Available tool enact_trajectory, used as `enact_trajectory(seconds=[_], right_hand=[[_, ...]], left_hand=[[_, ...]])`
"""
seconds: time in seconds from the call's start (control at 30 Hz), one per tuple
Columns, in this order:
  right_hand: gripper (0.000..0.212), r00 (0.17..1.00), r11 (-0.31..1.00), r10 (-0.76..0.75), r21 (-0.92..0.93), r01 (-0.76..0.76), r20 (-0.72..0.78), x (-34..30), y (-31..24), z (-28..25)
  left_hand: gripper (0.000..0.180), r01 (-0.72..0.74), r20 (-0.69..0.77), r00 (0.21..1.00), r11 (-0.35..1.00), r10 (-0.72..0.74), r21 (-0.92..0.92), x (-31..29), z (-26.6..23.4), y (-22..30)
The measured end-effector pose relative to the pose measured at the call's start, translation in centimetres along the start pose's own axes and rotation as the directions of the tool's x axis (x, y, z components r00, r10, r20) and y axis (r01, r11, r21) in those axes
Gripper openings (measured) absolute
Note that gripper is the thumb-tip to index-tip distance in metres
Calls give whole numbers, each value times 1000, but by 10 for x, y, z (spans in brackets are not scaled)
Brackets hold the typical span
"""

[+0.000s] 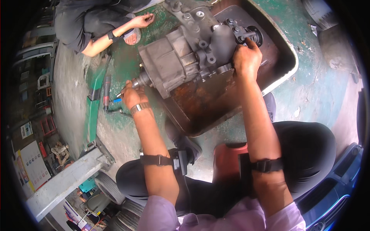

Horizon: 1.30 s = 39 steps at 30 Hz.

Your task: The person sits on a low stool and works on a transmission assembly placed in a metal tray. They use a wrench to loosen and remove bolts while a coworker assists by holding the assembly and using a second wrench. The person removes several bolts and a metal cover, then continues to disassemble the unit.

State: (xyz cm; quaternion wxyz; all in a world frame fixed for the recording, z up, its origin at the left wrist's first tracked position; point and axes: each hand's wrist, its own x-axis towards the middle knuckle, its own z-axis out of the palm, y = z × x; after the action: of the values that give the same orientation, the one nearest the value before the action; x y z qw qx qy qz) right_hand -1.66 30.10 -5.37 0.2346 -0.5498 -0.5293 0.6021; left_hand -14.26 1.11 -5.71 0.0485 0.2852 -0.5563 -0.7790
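Note:
A grey metal gearbox (169,57) lies across a brown, oil-stained tray (291,63), its left end reaching past the tray's rim. My left hand (133,94) is closed round the tip of the shaft (143,79) sticking out of that end. A thin metal piece shows beside those fingers, too small to name. At the opposite end, my right hand (247,59) grips the gearbox by its bolted end, with fingers next to a dark round flange (255,35). The right palm hides part of the casing.
Another person's hand (143,20) hangs at upper left, near a bare foot (132,38). A red-and-black tool (106,90) lies on the green floor beside a green metal bar (92,111). A red stool (230,161) is between my legs. Tyres (110,187) and a blue car (331,196) stand near.

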Motion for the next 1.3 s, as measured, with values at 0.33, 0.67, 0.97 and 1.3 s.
enact_trajectory(seconds=[0.33, 0.67, 0.97, 1.3], right_hand=[[36, 994, 941, -46, 339, 9, 100, 12, 11, -1], [5, 629, -121, -497, -765, 633, 598, 66, 26, -21], [20, 703, 183, -480, -723, 666, 525, 126, 51, -22], [27, 701, 80, -464, -763, 642, 541, 98, 35, -15]], left_hand=[[32, -16, -48, 999, 1000, 18, 26, -10, 9, 0], [42, -137, -61, 989, 989, 133, -62, -3, 15, -8], [32, -146, -83, 987, 987, 140, -73, -1, 16, -14], [34, -91, -84, 993, 993, 84, -82, -7, 17, -6]])
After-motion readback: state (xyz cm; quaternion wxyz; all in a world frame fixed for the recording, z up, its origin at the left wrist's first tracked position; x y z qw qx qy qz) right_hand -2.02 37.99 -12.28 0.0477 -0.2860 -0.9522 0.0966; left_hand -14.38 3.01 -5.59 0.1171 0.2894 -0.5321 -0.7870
